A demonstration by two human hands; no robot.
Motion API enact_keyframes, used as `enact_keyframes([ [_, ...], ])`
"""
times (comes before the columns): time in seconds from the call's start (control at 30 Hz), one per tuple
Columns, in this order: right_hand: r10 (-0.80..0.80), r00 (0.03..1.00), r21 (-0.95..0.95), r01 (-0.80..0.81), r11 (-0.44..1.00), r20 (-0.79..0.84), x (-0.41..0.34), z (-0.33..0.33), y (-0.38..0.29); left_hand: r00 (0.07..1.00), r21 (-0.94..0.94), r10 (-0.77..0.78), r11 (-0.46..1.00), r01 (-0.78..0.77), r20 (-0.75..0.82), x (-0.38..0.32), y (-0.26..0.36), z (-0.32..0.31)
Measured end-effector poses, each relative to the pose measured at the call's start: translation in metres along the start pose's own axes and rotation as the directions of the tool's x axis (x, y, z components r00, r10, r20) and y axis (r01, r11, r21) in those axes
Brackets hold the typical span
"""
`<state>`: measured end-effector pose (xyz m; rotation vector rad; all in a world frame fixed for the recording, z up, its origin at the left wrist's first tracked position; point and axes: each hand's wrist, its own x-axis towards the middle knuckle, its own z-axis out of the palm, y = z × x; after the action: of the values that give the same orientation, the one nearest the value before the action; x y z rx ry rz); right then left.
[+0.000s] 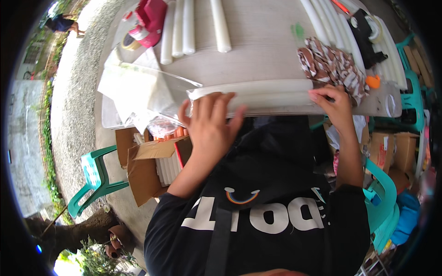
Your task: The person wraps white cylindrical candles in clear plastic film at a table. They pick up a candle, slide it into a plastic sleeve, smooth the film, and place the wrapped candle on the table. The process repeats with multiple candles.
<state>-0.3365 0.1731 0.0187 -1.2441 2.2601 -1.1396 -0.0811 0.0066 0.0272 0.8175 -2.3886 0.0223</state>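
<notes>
Two thick white candles [269, 93] lie side by side along the table's near edge, with clear plastic film around their left end. My left hand [212, 117] is spread over that left end, fingertips on the film and thumb apart. At the opposite end, my right hand [333, 100] pinches the candles' tip between thumb and forefinger; whether it also grips film there, I cannot tell. Clear plastic bags [145, 89] lie left of my left hand. A crumpled brown and white patterned cloth [331, 69] lies beyond my right hand.
More white candles [178, 31] lie on the far side of the table [259, 58], with others [328, 24] at right. Pink containers [146, 27] and a tape roll [130, 42] stand far left. An open cardboard box [148, 155] and green plastic chair [95, 176] are below left.
</notes>
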Motion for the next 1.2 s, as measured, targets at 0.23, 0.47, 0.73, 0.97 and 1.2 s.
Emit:
enact_keyframes([
  [0.23, 0.021, 1.000, 0.078, -0.022, 0.997, 0.015, -0.001, 0.003, 0.012, 0.999, -0.248, 0.041, 0.968, -0.033, 0.027, 0.009, 0.012, 0.036],
  [0.47, -0.024, 0.996, -0.083, 0.017, 0.996, -0.086, -0.008, -0.005, 0.011, 0.987, -0.268, -0.039, 0.960, 0.079, 0.153, 0.023, 0.015, 0.030],
  [0.73, 0.060, 0.683, 0.076, -0.008, 0.997, -0.728, 0.050, -0.154, 0.063, 0.975, -0.205, -0.042, 0.975, 0.088, 0.217, 0.029, 0.017, 0.024],
  [0.97, 0.408, 0.818, 0.227, -0.342, 0.912, -0.406, 0.125, -0.215, 0.139, 0.977, -0.253, -0.030, 0.964, 0.083, 0.210, 0.029, 0.012, 0.025],
  [1.2, 0.313, 0.796, 0.264, -0.200, 0.944, -0.518, 0.110, -0.226, 0.116, 0.983, -0.281, -0.007, 0.958, 0.060, 0.186, 0.030, 0.013, 0.027],
])
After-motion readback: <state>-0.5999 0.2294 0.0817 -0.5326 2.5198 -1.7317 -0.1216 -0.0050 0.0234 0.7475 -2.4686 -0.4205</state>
